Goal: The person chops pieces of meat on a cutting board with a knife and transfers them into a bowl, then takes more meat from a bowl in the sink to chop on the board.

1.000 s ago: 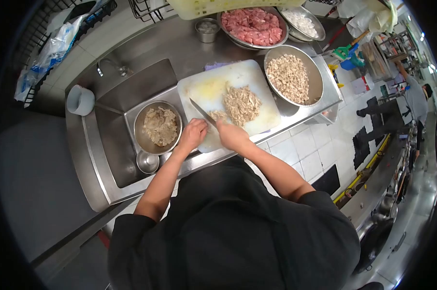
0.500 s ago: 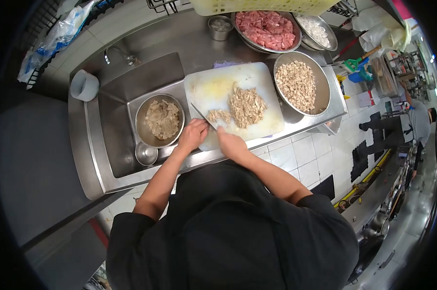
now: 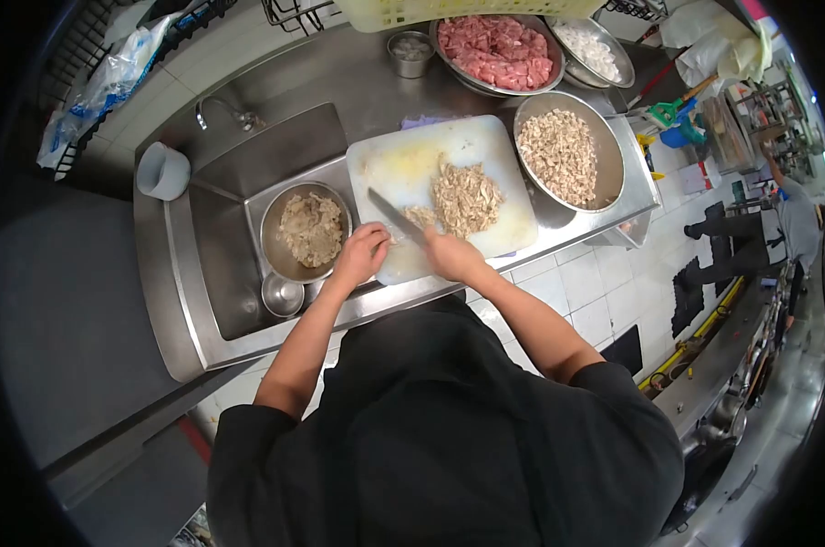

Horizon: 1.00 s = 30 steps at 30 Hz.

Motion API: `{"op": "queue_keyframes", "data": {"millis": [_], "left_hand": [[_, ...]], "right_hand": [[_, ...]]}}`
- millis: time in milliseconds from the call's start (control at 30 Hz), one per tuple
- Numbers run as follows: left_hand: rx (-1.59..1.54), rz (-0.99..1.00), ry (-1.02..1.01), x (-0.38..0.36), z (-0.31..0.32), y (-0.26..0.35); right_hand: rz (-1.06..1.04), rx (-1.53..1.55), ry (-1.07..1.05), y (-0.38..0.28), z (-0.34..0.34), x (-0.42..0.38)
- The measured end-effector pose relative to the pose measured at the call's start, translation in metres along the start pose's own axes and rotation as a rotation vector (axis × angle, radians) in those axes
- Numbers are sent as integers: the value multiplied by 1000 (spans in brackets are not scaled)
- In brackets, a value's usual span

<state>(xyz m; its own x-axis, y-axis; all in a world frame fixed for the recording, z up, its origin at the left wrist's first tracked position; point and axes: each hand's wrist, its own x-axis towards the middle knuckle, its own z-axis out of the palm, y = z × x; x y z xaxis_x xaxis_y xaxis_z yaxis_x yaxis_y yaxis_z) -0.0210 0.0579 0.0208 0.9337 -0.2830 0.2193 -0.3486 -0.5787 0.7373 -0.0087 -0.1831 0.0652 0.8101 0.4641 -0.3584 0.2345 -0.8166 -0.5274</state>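
Observation:
My right hand (image 3: 453, 256) grips a knife (image 3: 396, 215), its blade slanting up and left over the white cutting board (image 3: 494, 141). Beside the blade lies a small heap of chopped pale-brown pieces (image 3: 420, 216), cooked meat by the look of it. A larger pile of sliced pieces (image 3: 467, 201) sits just right of it. At the board's left edge, my left hand (image 3: 364, 252) has its fingers bent together; what they hold, if anything, is too small to make out. Left of that hand, a metal bowl (image 3: 268, 219) of soft, clumped pale-brown food stands in the sink.
A steel bowl of diced pieces (image 3: 558, 157) stands right of the board. Behind are a bowl of raw pink meat (image 3: 499, 53), a bowl of white pieces (image 3: 590, 50) and a small metal pot (image 3: 410, 66). A person (image 3: 791, 223) stands far right.
The knife and my right hand have shifted right, and the blade now shows its flat side. The small heap looks narrower, nearer the big pile. My left hand stays by the board's edge.

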Motion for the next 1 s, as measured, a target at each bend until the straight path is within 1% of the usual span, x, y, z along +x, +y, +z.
{"op": "queue_keyframes", "data": {"millis": [33, 67, 100, 167, 200, 233, 300, 400, 467, 500, 567, 633, 733, 833, 900, 967, 1000], "left_hand": [[-50, -91, 20, -6, 1, 3], [-2, -20, 60, -7, 2, 2], [-4, -26, 62, -8, 4, -1], [124, 88, 13, -11, 6, -10], [133, 83, 17, -11, 6, -7], [134, 79, 19, -12, 7, -10], [159, 114, 4, -12, 9, -15], [158, 169, -36, -8, 3, -16], [176, 166, -47, -9, 1, -15], [191, 150, -50, -8, 1, -15], [195, 112, -40, -15, 1, -8], [184, 124, 7, -16, 6, -13], [172, 154, -19, -17, 1, -13], [203, 115, -50, -17, 0, -13], [208, 111, -37, -19, 1, -15], [206, 139, -26, -22, -1, -12], [204, 133, -32, -24, 0, -11]], "right_hand": [[2, 0, -10, -3, 1, -7], [37, -31, 12, -5, 1, -14], [70, -63, 37, -11, -3, -19], [35, -76, -4, -26, -5, -32], [3, -89, -38, -32, -4, -34], [0, -90, -42, -31, 6, -30], [-65, -47, 67, -27, 34, -19], [-41, -62, 50, -33, 21, 12], [-37, -71, 47, -37, 12, 11], [-26, -70, 12, -36, 4, 0], [-12, -63, -43, -35, 19, -12], [7, -4, 19, -31, 41, -3], [11, -6, -27, -35, 24, 19], [3, -4, -32, -34, 12, -4], [4, -12, -78, -27, 31, -4], [13, 130, 39, -25, 52, 4], [12, 150, 17, -25, 46, 14]]}}
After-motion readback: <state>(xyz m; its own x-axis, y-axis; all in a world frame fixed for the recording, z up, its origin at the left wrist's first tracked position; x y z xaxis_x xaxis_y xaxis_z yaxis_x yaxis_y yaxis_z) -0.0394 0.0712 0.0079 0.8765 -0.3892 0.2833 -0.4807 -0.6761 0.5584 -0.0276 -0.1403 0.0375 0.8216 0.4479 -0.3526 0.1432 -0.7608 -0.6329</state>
